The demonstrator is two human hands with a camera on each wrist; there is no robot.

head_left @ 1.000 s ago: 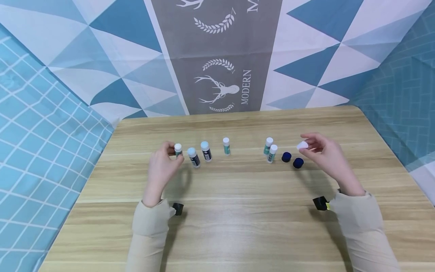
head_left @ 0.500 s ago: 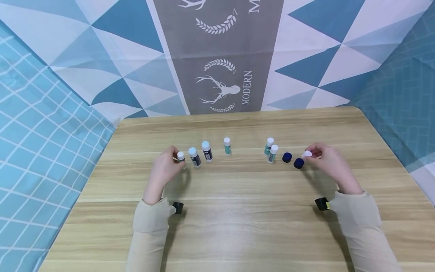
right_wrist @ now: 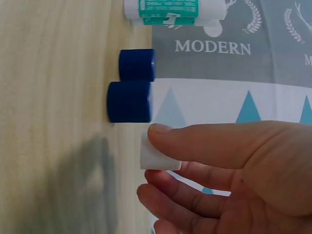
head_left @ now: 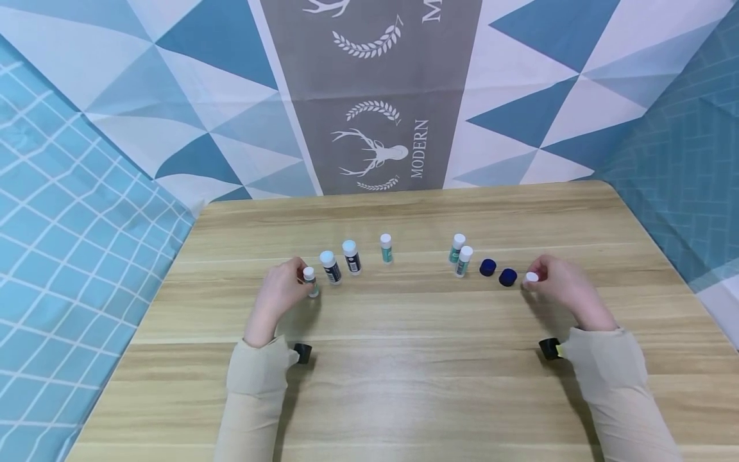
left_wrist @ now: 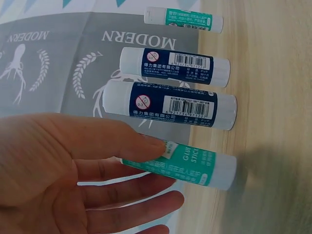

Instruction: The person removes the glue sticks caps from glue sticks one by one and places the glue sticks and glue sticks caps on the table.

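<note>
Your left hand (head_left: 280, 285) pinches a green glue stick (left_wrist: 197, 168) beside two navy sticks (left_wrist: 183, 106), while your right hand (head_left: 555, 282) pinches a white cap (right_wrist: 156, 155) near two blue caps (right_wrist: 129, 102).

left arm (head_left: 254, 398) and right arm (head_left: 618, 391) stretched forward, well apart, left hand (head_left: 280, 283) pinching with the thumb (left_wrist: 114, 139), lower fingers (left_wrist: 139, 207) fanned slightly apart, right hand (head_left: 557, 280) pinching too, its thumb nearly straight, lower fingers loosely bent

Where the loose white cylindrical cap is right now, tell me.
The white cap is on the right in the head view, pinched in the person's right hand, just right of the nearer of two dark blue cylindrical caps.
</note>
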